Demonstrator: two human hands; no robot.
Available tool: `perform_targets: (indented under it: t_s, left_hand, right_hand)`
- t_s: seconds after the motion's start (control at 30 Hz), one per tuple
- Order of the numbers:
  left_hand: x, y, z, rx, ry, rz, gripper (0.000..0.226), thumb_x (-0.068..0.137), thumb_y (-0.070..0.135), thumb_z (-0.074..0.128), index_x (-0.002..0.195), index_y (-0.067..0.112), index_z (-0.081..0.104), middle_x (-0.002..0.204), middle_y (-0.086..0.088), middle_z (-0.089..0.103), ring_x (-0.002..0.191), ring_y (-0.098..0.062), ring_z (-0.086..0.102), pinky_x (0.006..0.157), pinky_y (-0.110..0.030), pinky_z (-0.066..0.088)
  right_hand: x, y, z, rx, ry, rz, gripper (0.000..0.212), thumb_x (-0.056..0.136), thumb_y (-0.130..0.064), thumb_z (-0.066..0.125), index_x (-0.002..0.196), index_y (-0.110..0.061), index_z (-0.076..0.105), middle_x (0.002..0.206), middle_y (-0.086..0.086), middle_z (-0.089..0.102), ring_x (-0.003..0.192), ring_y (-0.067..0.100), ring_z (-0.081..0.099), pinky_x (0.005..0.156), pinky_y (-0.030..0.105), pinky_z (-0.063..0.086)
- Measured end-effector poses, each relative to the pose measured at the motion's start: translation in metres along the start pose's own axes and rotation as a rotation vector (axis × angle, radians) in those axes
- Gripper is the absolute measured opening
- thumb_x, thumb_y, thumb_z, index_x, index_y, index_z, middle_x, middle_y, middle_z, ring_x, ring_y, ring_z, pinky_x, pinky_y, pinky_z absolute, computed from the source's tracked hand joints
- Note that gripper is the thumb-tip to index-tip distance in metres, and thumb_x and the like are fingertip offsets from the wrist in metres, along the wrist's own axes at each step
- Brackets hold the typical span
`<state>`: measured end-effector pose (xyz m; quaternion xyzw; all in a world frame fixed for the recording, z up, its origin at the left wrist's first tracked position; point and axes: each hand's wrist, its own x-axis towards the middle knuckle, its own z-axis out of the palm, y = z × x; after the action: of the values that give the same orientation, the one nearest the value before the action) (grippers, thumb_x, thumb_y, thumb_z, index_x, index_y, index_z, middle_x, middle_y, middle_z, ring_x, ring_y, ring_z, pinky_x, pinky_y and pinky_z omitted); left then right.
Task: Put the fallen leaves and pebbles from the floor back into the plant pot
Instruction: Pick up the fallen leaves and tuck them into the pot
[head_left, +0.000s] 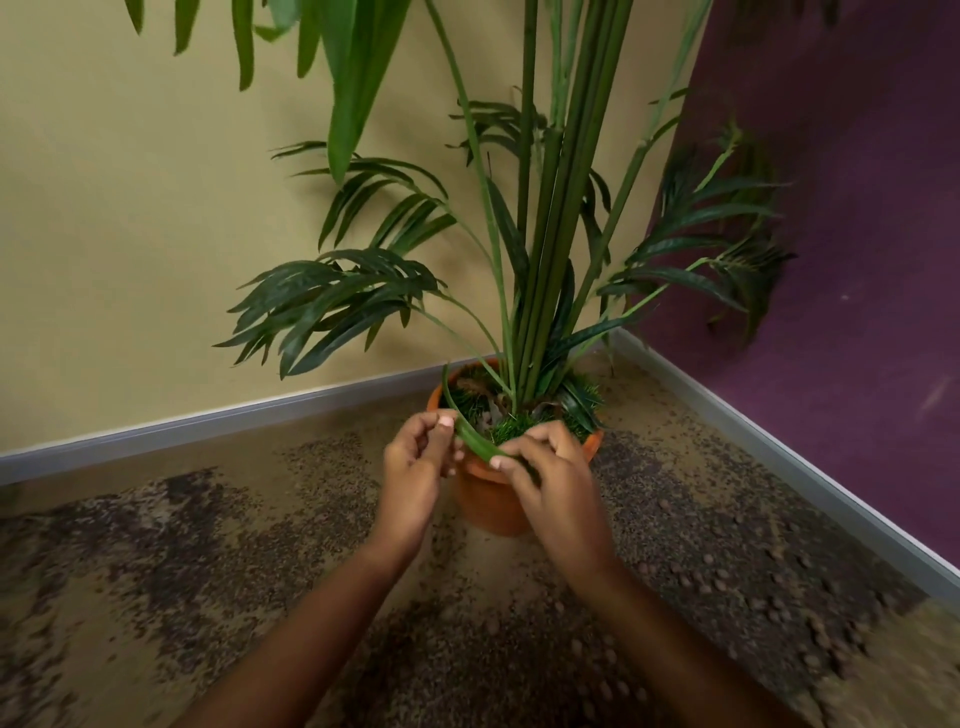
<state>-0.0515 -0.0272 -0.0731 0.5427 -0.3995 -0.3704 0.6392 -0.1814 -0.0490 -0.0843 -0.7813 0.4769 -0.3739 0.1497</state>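
Both hands, left hand (415, 462) and right hand (545, 467), pinch a long leaf (467, 434) over the pot (488, 499): probably light, bendy; best held mid-blade.

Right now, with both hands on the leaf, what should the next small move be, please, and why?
Probably tuck the leaf down into the pot and release it: left hand and right hand pinch it, bent, right above the near rim.

No readable txt, labels, brands, nos. or signs anywhere
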Motion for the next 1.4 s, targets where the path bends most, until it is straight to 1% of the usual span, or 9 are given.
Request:
perform_targets:
  t_s: [0.1, 0.17, 0.27, 0.4, 0.53, 0.63, 0.93, 1.17, 1.4]
  left_hand:
    - [0.013, -0.007, 0.0, 0.281, 0.028, -0.008, 0.031, 0.1, 0.016, 0.037, 0.123, 0.004, 0.054, 0.105, -0.011, 0.065, 0.091, -0.017, 0.06, 0.082, -0.028, 0.049]
    - [0.015, -0.012, 0.002, 0.473, -0.022, -0.002, 0.036, 0.099, 0.017, 0.039, 0.134, 0.01, 0.048, 0.131, -0.012, 0.057, 0.116, -0.024, 0.056, 0.099, -0.03, 0.043]
    - [0.011, -0.02, 0.005, 0.618, -0.135, 0.075, 0.042, 0.098, 0.014, 0.042, 0.14, 0.014, 0.041, 0.138, -0.01, 0.05, 0.123, -0.021, 0.049, 0.093, -0.022, 0.038]
    - [0.006, -0.027, 0.005, 0.764, -0.21, 0.131, 0.049, 0.098, 0.015, 0.041, 0.146, 0.011, 0.03, 0.149, -0.006, 0.037, 0.136, -0.019, 0.037, 0.109, -0.026, 0.029]
    - [0.001, -0.032, -0.001, 0.826, -0.251, 0.142, 0.056, 0.099, 0.017, 0.041, 0.15, 0.01, 0.02, 0.159, -0.005, 0.02, 0.147, -0.017, 0.019, 0.12, -0.029, 0.019]
    - [-0.006, -0.041, -0.003, 0.884, -0.272, 0.174, 0.057, 0.101, 0.022, 0.036, 0.152, 0.013, 0.012, 0.162, 0.0, 0.003, 0.15, -0.014, 0.004, 0.122, -0.029, 0.01]
    - [-0.035, -0.069, 0.005, 0.944, -0.247, 0.222, 0.066, 0.101, 0.029, 0.032, 0.148, 0.021, -0.014, 0.143, 0.013, -0.032, 0.148, -0.008, -0.007, 0.117, -0.028, -0.004]
    - [-0.062, -0.083, 0.016, 1.013, -0.267, 0.183, 0.069, 0.1, 0.032, 0.03, 0.15, 0.013, -0.014, 0.145, 0.005, -0.035, 0.149, -0.015, -0.007, 0.117, -0.031, -0.005]
    - [-0.1, -0.106, 0.03, 1.133, -0.506, -0.105, 0.071, 0.099, 0.033, 0.034, 0.151, 0.01, -0.01, 0.16, -0.013, -0.012, 0.149, -0.027, -0.002, 0.121, -0.04, 0.006]
  right_hand:
    - [0.021, -0.006, -0.009, -0.185, 0.027, -0.074, 0.021, 0.09, -0.019, 0.057, 0.106, -0.01, 0.066, 0.103, 0.01, 0.063, 0.101, 0.025, 0.054, 0.08, 0.033, 0.044]
    - [0.037, -0.012, -0.009, -0.293, -0.001, -0.143, 0.024, 0.092, -0.017, 0.052, 0.113, -0.01, 0.06, 0.109, 0.01, 0.064, 0.105, 0.026, 0.055, 0.085, 0.035, 0.046]
    - [0.058, -0.025, -0.001, -0.431, -0.052, -0.217, 0.022, 0.091, -0.007, 0.047, 0.111, -0.004, 0.057, 0.111, 0.015, 0.062, 0.107, 0.031, 0.055, 0.083, 0.039, 0.049]
    - [0.076, -0.031, 0.01, -0.584, -0.164, -0.221, 0.028, 0.088, 0.004, 0.042, 0.112, 0.001, 0.056, 0.119, 0.019, 0.053, 0.112, 0.035, 0.053, 0.083, 0.042, 0.052]
    - [0.076, -0.029, 0.019, -0.756, -0.142, -0.266, 0.025, 0.089, -0.002, 0.041, 0.101, -0.001, 0.063, 0.117, 0.014, 0.055, 0.104, 0.031, 0.058, 0.072, 0.038, 0.055]
    - [0.07, -0.029, 0.021, -0.895, -0.089, -0.239, 0.025, 0.089, -0.011, 0.04, 0.096, -0.009, 0.065, 0.113, 0.006, 0.058, 0.097, 0.024, 0.06, 0.065, 0.032, 0.054]
    - [0.067, -0.026, 0.026, -0.843, -0.19, -0.029, 0.03, 0.095, -0.012, 0.036, 0.111, 0.002, 0.057, 0.134, 0.016, 0.037, 0.113, 0.036, 0.045, 0.08, 0.042, 0.047]
    - [0.047, -0.016, 0.003, -0.675, -0.127, -0.163, 0.04, 0.087, -0.009, 0.044, 0.127, -0.005, 0.045, 0.12, 0.017, 0.047, 0.109, 0.035, 0.048, 0.083, 0.045, 0.047]
    - [-0.026, 0.022, -0.021, -0.439, -0.079, -0.112, 0.037, 0.082, -0.002, 0.053, 0.118, -0.006, 0.057, 0.103, 0.017, 0.056, 0.094, 0.033, 0.055, 0.073, 0.043, 0.052]
